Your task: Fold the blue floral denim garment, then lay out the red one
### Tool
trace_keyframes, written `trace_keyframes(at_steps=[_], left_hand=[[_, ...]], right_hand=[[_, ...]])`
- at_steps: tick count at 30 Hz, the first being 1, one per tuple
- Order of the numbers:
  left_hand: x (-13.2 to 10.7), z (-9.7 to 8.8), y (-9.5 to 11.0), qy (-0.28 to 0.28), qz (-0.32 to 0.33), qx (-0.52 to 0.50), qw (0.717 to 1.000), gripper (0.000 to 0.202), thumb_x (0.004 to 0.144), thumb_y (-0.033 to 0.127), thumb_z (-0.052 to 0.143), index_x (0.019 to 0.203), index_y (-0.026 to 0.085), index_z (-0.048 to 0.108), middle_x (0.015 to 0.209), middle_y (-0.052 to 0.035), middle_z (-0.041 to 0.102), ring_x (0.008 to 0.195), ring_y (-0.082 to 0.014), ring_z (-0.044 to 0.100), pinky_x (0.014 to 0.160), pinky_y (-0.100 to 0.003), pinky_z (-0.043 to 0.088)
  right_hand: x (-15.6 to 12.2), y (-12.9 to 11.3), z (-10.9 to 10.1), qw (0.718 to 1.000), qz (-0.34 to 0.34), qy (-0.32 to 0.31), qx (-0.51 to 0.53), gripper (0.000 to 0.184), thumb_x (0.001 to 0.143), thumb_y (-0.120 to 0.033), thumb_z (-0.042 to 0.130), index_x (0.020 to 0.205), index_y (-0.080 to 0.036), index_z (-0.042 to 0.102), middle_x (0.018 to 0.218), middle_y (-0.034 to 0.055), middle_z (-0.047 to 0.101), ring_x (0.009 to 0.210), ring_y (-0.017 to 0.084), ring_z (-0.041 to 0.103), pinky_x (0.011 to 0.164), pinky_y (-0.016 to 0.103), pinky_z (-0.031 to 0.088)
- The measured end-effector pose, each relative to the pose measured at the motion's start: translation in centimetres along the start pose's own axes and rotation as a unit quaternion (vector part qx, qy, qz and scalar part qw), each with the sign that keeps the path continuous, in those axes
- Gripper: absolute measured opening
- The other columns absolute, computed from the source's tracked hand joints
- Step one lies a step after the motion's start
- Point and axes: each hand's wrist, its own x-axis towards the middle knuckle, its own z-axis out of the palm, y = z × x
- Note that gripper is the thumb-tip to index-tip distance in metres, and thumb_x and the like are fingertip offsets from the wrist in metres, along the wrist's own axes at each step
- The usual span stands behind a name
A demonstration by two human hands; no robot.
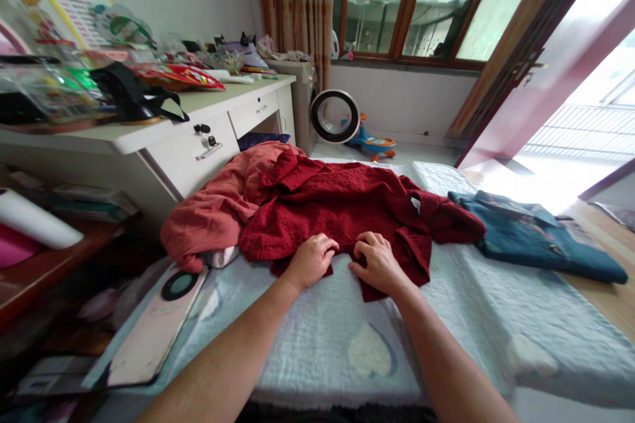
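Note:
A dark red long-sleeved top (342, 201) lies rumpled across the pale blue heart-patterned cover (317, 344). One sleeve stretches to the right, and part of the cloth hangs toward me in small flaps. My left hand (310, 260) is closed on the near edge of the top, thumb and fingers pinched together. A short way to its right, my right hand (378, 261) has its fingers curled over the same edge. The fingertips of both hands are partly hidden in the cloth. Against the top's left side rests a bunched coral-coloured cloth (218, 205).
Folded blue denim clothing (546, 234) lies at the right. A pale flat panel with a dark ring (149, 330) is at the left edge. Beyond stand a cluttered white desk (198, 152), a washing machine with its round door (335, 116) open, and a blue ride-on toy (370, 140).

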Motion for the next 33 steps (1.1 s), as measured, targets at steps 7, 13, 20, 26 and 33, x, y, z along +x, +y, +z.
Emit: trace_keyframes(at_steps=[7, 13, 20, 26, 33], left_hand=[[0.0, -0.1, 0.1, 0.005, -0.002, -0.014, 1.0, 0.016, 0.093, 0.022, 0.054, 0.094, 0.02, 0.07, 0.094, -0.0036, 0.067, 0.092, -0.0176, 0.062, 0.088, -0.029, 0.048], [0.1, 0.0, 0.1, 0.023, -0.014, -0.046, 0.999, 0.017, 0.093, 0.022, 0.052, 0.089, 0.02, 0.069, 0.092, -0.0037, 0.065, 0.091, -0.0175, 0.061, 0.086, -0.029, 0.048], [0.6, -0.5, -0.2, 0.104, -0.063, -0.129, 0.984, 0.018, 0.092, 0.025, 0.05, 0.087, 0.019, 0.066, 0.089, -0.0038, 0.063, 0.088, -0.0173, 0.061, 0.085, -0.029, 0.047], [0.6, -0.8, -0.2, 0.093, -0.095, -0.182, 0.974, 0.023, 0.094, 0.031, 0.046, 0.089, 0.019, 0.065, 0.086, -0.0025, 0.069, 0.084, -0.0174, 0.063, 0.079, -0.027, 0.046], [0.3, -1.0, 0.1, 0.107, -0.105, -0.165, 0.975, 0.025, 0.095, 0.034, 0.044, 0.093, 0.021, 0.065, 0.087, -0.0018, 0.071, 0.084, -0.0178, 0.066, 0.078, -0.027, 0.046]], right_hand=[[0.0, -0.2, 0.0, 0.999, 0.009, 0.007, -0.036, 0.009, 0.072, -0.02, 0.067, 0.071, -0.021, 0.059, 0.106, 0.0062, 0.059, 0.1, 0.025, 0.049, 0.09, 0.042, 0.038], [0.2, -0.6, 0.0, 0.998, -0.004, 0.054, -0.024, 0.01, 0.072, -0.011, 0.06, 0.069, -0.021, 0.063, 0.105, 0.0063, 0.061, 0.101, 0.024, 0.05, 0.094, 0.041, 0.038], [0.6, -0.7, -0.4, 0.988, -0.003, 0.156, -0.015, 0.013, 0.079, -0.013, 0.058, 0.073, -0.021, 0.066, 0.104, 0.0067, 0.059, 0.101, 0.023, 0.05, 0.091, 0.037, 0.04], [0.6, -0.1, -0.7, 0.98, 0.05, 0.192, -0.012, 0.015, 0.085, -0.019, 0.055, 0.075, -0.021, 0.066, 0.083, 0.0045, 0.057, 0.082, 0.019, 0.052, 0.079, 0.032, 0.041], [0.6, 0.1, -0.6, 0.98, 0.077, 0.177, 0.05, 0.016, 0.091, -0.022, 0.047, 0.083, -0.021, 0.061, 0.084, 0.0028, 0.062, 0.075, 0.016, 0.057, 0.072, 0.027, 0.041]])
